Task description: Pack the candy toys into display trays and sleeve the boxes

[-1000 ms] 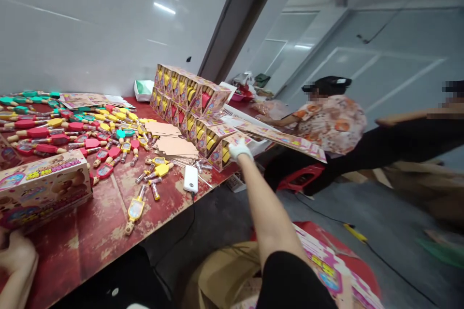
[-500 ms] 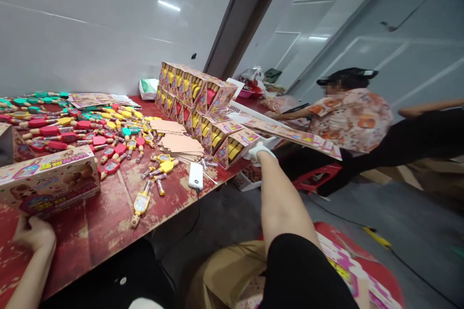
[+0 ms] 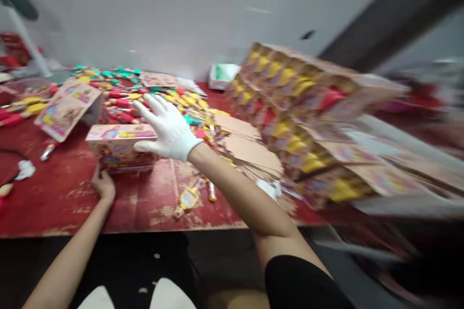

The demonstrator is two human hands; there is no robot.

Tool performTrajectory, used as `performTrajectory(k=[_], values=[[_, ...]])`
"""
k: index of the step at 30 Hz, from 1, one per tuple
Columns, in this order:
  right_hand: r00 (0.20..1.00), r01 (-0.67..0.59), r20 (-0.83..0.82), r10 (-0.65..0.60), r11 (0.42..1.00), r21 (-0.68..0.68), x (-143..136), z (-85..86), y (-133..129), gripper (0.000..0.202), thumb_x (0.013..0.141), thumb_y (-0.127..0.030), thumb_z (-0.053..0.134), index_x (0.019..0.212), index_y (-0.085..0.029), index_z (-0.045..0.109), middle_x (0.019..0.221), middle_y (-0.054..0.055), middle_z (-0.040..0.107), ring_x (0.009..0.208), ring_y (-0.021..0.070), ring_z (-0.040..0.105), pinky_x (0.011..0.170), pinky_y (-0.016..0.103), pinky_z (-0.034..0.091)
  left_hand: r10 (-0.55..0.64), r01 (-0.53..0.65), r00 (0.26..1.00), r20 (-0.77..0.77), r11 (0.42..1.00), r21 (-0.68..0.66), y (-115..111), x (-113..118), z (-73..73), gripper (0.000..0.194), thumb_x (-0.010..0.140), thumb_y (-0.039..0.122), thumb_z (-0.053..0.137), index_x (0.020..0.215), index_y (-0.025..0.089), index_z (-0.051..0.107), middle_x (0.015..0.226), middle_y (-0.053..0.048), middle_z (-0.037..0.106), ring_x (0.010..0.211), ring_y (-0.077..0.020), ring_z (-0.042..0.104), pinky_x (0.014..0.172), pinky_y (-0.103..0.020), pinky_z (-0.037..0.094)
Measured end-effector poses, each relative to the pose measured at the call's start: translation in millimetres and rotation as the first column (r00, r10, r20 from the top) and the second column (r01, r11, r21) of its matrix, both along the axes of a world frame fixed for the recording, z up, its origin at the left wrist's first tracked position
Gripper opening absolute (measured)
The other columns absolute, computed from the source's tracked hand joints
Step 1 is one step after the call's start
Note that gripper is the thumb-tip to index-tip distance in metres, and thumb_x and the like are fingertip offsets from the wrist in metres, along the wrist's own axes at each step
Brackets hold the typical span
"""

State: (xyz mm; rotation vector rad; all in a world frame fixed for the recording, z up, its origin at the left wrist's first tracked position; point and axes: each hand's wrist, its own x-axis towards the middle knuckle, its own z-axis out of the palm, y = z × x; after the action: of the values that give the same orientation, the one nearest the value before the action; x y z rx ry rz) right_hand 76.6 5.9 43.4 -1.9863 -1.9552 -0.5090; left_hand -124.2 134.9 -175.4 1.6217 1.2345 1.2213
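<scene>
A printed cardboard box [image 3: 121, 147] in pink and cream stands on the red, worn table, its long side facing me. My left hand [image 3: 103, 184], bare, grips its lower left corner; some of the fingers are hidden behind the box. Over the box's right end is my right hand [image 3: 166, 128], in a white glove, with fingers spread and nothing held. Whether the glove touches the box I cannot tell. Close by on the table lies a yellow toy wand [image 3: 188, 199] with a clear tube.
Red, yellow and green toys [image 3: 121, 101] are heaped behind the box. Another printed box [image 3: 68, 108] leans at left. Flat cardboard pieces [image 3: 250, 147] lie right of centre, beside stacked filled display boxes [image 3: 290, 87]. The table's front edge [image 3: 152, 229] runs before me.
My right hand has come from the stacked boxes on the right to above the printed box. My view has swung left. My left hand stays at the box.
</scene>
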Motion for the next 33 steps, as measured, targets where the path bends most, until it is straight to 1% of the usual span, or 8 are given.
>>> performTrajectory(k=[4, 9, 14, 18, 21, 26, 30, 33], values=[[0.981, -0.195, -0.031, 0.194, 0.95, -0.242, -46.1, -45.2, 50.6, 0.1, 0.074, -0.056, 0.08, 0.158, -0.024, 0.037, 0.162, 0.015, 0.035, 0.145, 0.0428, 0.034, 0.117, 0.064, 0.031, 0.115, -0.114, 0.993, 0.01, 0.99, -0.081, -11.1, -4.2, -17.7, 0.051, 0.082, 0.016, 0.045, 0.127, 0.014, 0.069, 0.12, -0.012, 0.076, 0.127, -0.0256, 0.065, 0.115, -0.043, 0.048], [0.968, -0.225, 0.065, 0.243, 0.952, -0.208, -24.7, -83.4, 45.5, 0.081, 0.084, -0.034, 0.07, 0.157, -0.022, 0.035, 0.159, 0.018, 0.038, 0.143, 0.0425, 0.035, 0.107, 0.061, 0.039, 0.066, -0.047, 0.99, 0.123, 0.988, -0.148, -20.7, -5.9, -39.5, 0.062, 0.084, 0.01, 0.048, 0.144, 0.019, 0.058, 0.146, -0.006, 0.062, 0.137, -0.0201, 0.059, 0.121, -0.036, 0.045], [0.965, -0.153, 0.168, 0.204, 0.949, -0.275, -31.0, -67.6, 38.9, 0.069, 0.086, -0.027, 0.066, 0.15, -0.018, 0.042, 0.15, 0.021, 0.047, 0.129, 0.0404, 0.049, 0.095, 0.055, 0.046, 0.007, 0.038, 0.966, 0.257, 0.985, -0.168, -25.8, -7.6, -46.6, 0.055, 0.088, 0.011, 0.048, 0.141, 0.018, 0.062, 0.145, -0.007, 0.062, 0.139, -0.0229, 0.058, 0.125, -0.044, 0.042], [0.939, -0.174, 0.229, 0.257, 0.928, -0.329, -49.3, -53.6, 62.4, 0.08, 0.082, -0.04, 0.073, 0.152, -0.016, 0.04, 0.151, 0.023, 0.045, 0.13, 0.043, 0.047, 0.098, 0.058, 0.045, -0.022, 0.064, 0.968, 0.251, 0.986, -0.157, -25.2, -6.8, -46.0, 0.052, 0.089, 0.012, 0.049, 0.137, 0.021, 0.065, 0.143, -0.003, 0.064, 0.138, -0.022, 0.059, 0.124, -0.044, 0.043], [0.923, -0.26, 0.176, 0.341, 0.892, -0.37, -56.9, -57.1, 78.2, 0.076, 0.085, -0.039, 0.07, 0.152, -0.022, 0.039, 0.162, 0.016, 0.033, 0.136, 0.0418, 0.04, 0.1, 0.058, 0.045, -0.019, 0.066, 0.963, 0.27, 0.984, -0.165, -27.0, -6.2, -45.8, 0.053, 0.088, 0.011, 0.048, 0.137, 0.022, 0.065, 0.143, -0.003, 0.064, 0.137, -0.0225, 0.059, 0.124, -0.046, 0.044], [0.943, -0.218, 0.162, 0.291, 0.907, -0.361, -58.4, -68.9, 81.6, 0.053, 0.088, -0.031, 0.064, 0.14, -0.025, 0.05, 0.162, 0.016, 0.033, 0.14, 0.0432, 0.037, 0.103, 0.064, 0.04, -0.082, 0.112, 0.974, 0.211, 0.984, -0.135, -34.1, -10.1, -45.8, 0.055, 0.088, 0.014, 0.05, 0.141, 0.023, 0.062, 0.145, -0.003, 0.063, 0.136, -0.0243, 0.059, 0.123, -0.045, 0.044], [0.948, -0.227, 0.118, 0.297, 0.886, -0.404, -58.9, -71.5, 83.3, 0.075, 0.086, -0.05, 0.067, 0.151, -0.022, 0.042, 0.165, 0.018, 0.028, 0.145, 0.0462, 0.033, 0.109, 0.064, 0.037, -0.14, 0.146, 0.981, 0.136, 0.989, -0.035, -37.0, -11.2, -43.0, 0.066, 0.093, 0.025, 0.055, 0.158, 0.026, 0.039, 0.16, -0.006, 0.046, 0.15, -0.0264, 0.044, 0.129, -0.045, 0.032], [0.969, -0.204, 0.062, 0.241, 0.911, -0.358, -60.0, -70.2, 83.4, 0.098, 0.089, -0.078, 0.043, 0.16, -0.011, 0.03, 0.161, 0.025, 0.032, 0.146, 0.0447, 0.033, 0.11, 0.063, 0.038, -0.233, 0.221, 0.962, 0.14, 0.971, 0.094, -34.9, -9.4, -39.3, 0.079, 0.097, 0.043, 0.057, 0.164, 0.028, 0.019, 0.171, -0.008, 0.025, 0.161, -0.0272, 0.021, 0.134, -0.047, 0.018]])
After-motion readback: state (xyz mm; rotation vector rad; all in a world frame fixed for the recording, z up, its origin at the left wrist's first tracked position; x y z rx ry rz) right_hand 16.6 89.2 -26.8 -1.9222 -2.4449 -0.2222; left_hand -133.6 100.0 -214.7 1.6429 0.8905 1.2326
